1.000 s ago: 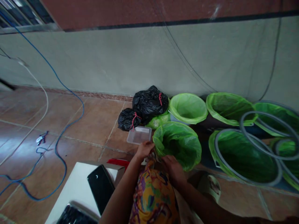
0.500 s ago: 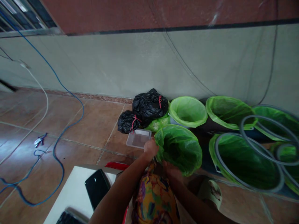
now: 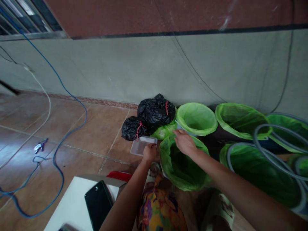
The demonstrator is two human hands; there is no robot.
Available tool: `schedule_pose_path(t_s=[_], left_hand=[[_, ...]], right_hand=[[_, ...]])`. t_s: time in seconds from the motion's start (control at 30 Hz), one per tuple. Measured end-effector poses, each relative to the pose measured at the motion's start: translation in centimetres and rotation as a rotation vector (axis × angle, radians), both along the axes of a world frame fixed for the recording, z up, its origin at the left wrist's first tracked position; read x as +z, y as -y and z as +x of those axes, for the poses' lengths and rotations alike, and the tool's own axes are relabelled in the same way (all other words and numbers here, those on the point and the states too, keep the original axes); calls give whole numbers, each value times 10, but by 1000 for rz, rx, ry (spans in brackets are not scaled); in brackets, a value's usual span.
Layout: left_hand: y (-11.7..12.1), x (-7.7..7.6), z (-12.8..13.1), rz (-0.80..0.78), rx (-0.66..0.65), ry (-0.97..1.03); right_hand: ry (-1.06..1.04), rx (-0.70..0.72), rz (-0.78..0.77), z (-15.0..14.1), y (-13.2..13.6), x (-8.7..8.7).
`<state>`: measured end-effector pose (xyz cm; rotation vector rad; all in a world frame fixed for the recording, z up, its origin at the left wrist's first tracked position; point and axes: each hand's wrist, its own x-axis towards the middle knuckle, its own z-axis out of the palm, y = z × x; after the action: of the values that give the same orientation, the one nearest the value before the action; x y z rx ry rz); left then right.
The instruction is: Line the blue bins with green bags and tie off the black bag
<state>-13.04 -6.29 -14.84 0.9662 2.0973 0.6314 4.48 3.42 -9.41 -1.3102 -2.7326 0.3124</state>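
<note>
A bucket lined with a green plastic liner (image 3: pixel 185 173) stands on the tiled floor in front of me. My right hand (image 3: pixel 184 142) reaches over to its far rim, fingers together and pinching the liner's edge. My left hand (image 3: pixel 149 152) is curled at the liner's left rim, beside the near corner of a clear plastic container (image 3: pixel 141 146). What sits inside the bucket is hidden in shadow. My lap, in a colourful patterned cloth (image 3: pixel 160 208), is just below the bucket.
Two tied black bags (image 3: pixel 154 112) lie against the wall. More green-lined buckets (image 3: pixel 196 117) with grey hoops (image 3: pixel 271 154) stand to the right. A white box (image 3: pixel 74 202) carrying a black phone (image 3: pixel 97 203) sits at lower left. Blue and white cables (image 3: pixel 57 141) trail over the floor.
My right hand has moved from the bucket's near rim up across to its far rim. My left hand has shifted slightly left, toward the clear container. The view has tilted down a little.
</note>
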Motion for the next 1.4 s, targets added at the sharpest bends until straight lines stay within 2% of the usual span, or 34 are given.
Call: schedule_pose_path(t_s=[0.07, 0.13, 0.33, 0.4, 0.57, 0.67, 0.77, 0.87, 0.93, 1.0, 1.1, 1.2, 1.3, 1.4], left_hand=[[-8, 2, 2, -4, -3, 10], [-13, 4, 4, -5, -26, 19], [-14, 5, 9, -30, -115, 70], [-13, 7, 11, -48, -169, -1], [-13, 13, 25, -103, -319, -309], [-10, 16, 34, -185, -386, -427], [-10, 24, 32, -227, -422, -420], [-21, 35, 19, -164, -390, -338], [-37, 39, 10, -44, -337, -301], [-58, 39, 5, 52, -324, -251], [-88, 30, 10, 61, -375, -186], [-110, 19, 23, 54, -424, -173], [-119, 10, 35, 75, -467, -135], [-117, 7, 40, 139, -461, -36]], right_hand=[[63, 51, -62, -7, -23, -6], [93, 71, -111, -10, -35, -14], [38, 7, -104, 4, -42, -32], [34, 13, -80, 12, -42, -38], [184, 124, -87, 23, -40, -52], [219, 139, -115, 22, -38, -48], [183, 161, -141, 23, -39, -31], [-33, 70, -111, 27, -50, -8], [-170, -82, -76, 30, -61, 1], [-211, -233, -80, 33, -72, 2], [-150, -377, -161, 39, -80, -9], [-69, -392, -215, 50, -75, -26], [-82, -359, -230, 64, -68, -38], [-140, -367, -239, 75, -63, -44]])
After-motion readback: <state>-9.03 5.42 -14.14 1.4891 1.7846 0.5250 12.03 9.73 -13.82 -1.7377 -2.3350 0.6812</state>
